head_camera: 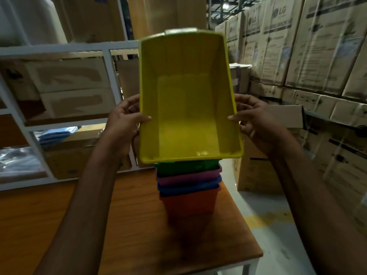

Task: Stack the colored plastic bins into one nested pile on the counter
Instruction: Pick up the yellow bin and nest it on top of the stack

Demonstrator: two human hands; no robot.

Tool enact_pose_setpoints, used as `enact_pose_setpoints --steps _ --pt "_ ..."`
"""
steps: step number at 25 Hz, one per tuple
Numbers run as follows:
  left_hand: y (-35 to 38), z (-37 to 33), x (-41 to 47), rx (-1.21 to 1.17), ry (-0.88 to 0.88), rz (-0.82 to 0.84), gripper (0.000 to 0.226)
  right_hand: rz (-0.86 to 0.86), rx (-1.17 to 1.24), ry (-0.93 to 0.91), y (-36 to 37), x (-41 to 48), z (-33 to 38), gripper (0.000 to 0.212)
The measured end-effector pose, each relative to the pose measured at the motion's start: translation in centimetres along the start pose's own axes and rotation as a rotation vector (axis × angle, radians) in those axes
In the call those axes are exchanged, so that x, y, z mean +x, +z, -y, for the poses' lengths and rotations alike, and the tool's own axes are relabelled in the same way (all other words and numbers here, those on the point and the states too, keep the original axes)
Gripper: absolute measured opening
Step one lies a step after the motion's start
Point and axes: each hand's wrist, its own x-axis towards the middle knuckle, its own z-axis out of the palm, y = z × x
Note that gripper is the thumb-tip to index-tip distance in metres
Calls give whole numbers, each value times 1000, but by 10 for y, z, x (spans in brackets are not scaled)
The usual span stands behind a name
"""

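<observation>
With left hand (127,120) at nine o'clock and right hand (256,118) at three, each in a closed grip on the tilted yellow bin (188,108), level it and lower it squarely into the green bin (186,166) topping the pile (188,195) on the tabletop (79,225) at six.

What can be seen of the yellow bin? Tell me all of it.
The yellow bin is a rectangular tub of glossy plastic, its walls tapering to a smaller floor, with a rolled rim and a pale lip at the far end. It is empty and tilted, opening toward the camera. The left hand and the right hand grip its long rims, thumbs inside. It hangs over the nested pile, above the green bin; whether they touch cannot be told.
</observation>
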Motion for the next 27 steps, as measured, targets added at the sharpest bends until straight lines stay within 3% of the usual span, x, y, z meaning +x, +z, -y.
enact_pose_setpoints --steps 5,7,11,21,27 --pt "-12 -20 50 267 -178 88 52 162 -213 256 1 67 18 33" --pt "-13 -27 68 336 -232 145 40 271 -317 373 -4 97 21 28" --pt "-15 -31 100 521 -316 201 21 324 -503 535 0 146 18 19" --pt "-6 -3 134 656 -564 202 14 347 -765 684 11 183 -12 27" --pt "16 10 146 761 -595 215 11 283 -895 681 3 192 -21 22"
